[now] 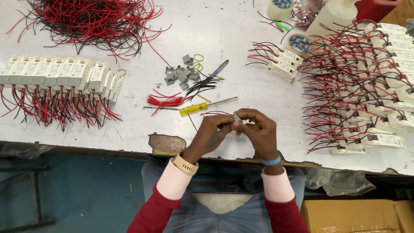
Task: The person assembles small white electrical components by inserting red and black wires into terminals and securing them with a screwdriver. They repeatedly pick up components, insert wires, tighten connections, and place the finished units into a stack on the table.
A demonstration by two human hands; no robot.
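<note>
Your 2 hands meet at the table's near edge: left hand (212, 131) and right hand (258, 129) both pinch the small grey part (236, 116) between their fingertips, yellow screwdriver (196, 108) lying crosswise at 11 o'clock.

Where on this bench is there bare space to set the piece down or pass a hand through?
Free: the strip of white table between the red and black wire heap and the tape rolls; also the patch between the yellow screwdriver and the row of white modules. Crowded: the right side, packed with wired modules, and around the grey clips.
</note>
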